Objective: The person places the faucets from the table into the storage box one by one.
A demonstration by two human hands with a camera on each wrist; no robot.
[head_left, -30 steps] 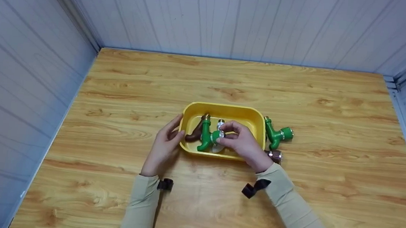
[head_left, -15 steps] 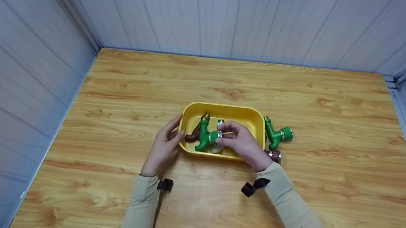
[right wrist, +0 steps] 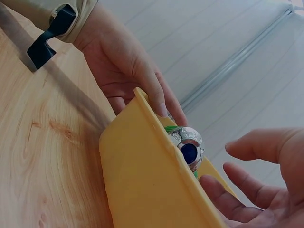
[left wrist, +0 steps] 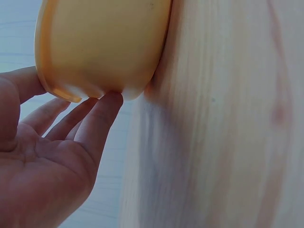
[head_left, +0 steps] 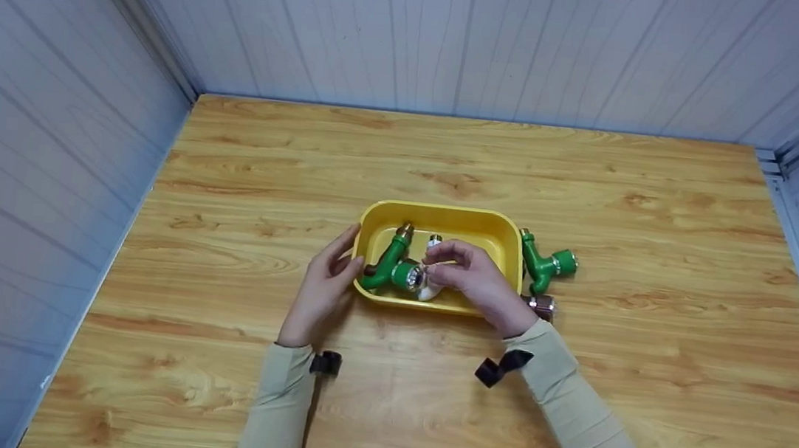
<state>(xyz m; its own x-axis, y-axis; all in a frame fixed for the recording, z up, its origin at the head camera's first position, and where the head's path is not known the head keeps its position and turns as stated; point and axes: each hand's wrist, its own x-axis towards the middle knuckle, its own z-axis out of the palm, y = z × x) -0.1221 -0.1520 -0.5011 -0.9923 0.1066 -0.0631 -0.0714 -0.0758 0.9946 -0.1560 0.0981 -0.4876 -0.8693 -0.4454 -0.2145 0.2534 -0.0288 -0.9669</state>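
Observation:
My left hand [head_left: 326,276] grips the left end of a yellow plastic tub [head_left: 445,209], thumb over the rim and fingers against the outer wall [left wrist: 104,47]. Inside lies a green tap [head_left: 387,261] with a chrome-capped knob, leaning over a brown tap [head_left: 370,271] that it mostly hides. A white tap [head_left: 428,293] lies right of it, partly behind my right hand [head_left: 469,272]. That hand hovers over the tub, thumb and fingers apart, holding nothing. In the right wrist view the knob's silver cap [right wrist: 190,147] shows above the rim, just off the fingertips.
Outside the tub's right end, a second green tap [head_left: 547,264] lies on the wooden table [head_left: 240,185]. A brown tap knob [head_left: 543,307] sticks out below it, the remainder hidden behind the tub and hand. Panelled walls [head_left: 426,41] stand behind and at both sides.
The green tap has gone left and down, tilting onto the brown tap, and my right fingers have let go of its knob. My left hand has stayed on the tub.

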